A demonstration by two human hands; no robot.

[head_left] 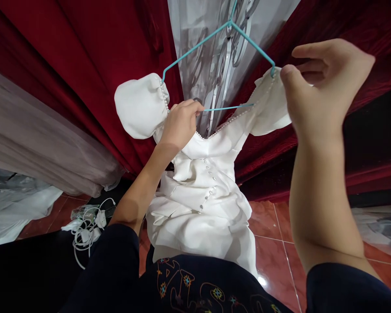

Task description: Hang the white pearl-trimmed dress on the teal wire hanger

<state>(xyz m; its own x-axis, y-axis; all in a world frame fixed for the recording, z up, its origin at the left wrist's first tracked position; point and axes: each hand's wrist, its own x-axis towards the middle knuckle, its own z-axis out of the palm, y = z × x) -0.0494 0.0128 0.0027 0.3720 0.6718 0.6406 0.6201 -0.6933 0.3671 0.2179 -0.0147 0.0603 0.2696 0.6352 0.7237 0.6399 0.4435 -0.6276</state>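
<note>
White dress (223,176) on a turquoise hanger (230,23), front toward you, at the centre of the view. The hanger's hook runs out past the upper edge. Its two sloping arms meet the beaded edges of the puffed sleeves, the left sleeve (138,106) spread wide and the right sleeve (270,117) partly behind your fingers. Small pearl-like beads trim the V-shaped neckline; a row of small buttons (210,173) descends the bodice. Below, the fabric gathers in loose folds, and the lowest part passes behind your shirt.

Your left hand (181,121) is closed, thumb and forefinger gripping the hanger's crossbar (226,108) in front of the neckline. Your right hand (322,78) is partly open beside the right sleeve, fingers bent and thumb held apart from them; the thumb overlaps the sleeve, but you cannot tell whether it touches.

Behind the dress, a grey-white sheer curtain (190,26) and silver scrollwork (227,65) stand between a left red curtain (117,52) and a right red curtain (316,21). A pale drape (42,126) hangs at far left. Beneath lies a floor of reddish tiles (273,230). At lower left, a tangle of white cables (84,234) lies by a black surface (35,269). Your dark shirt (117,261) bears coloured embroidery along the lower edge.
</note>
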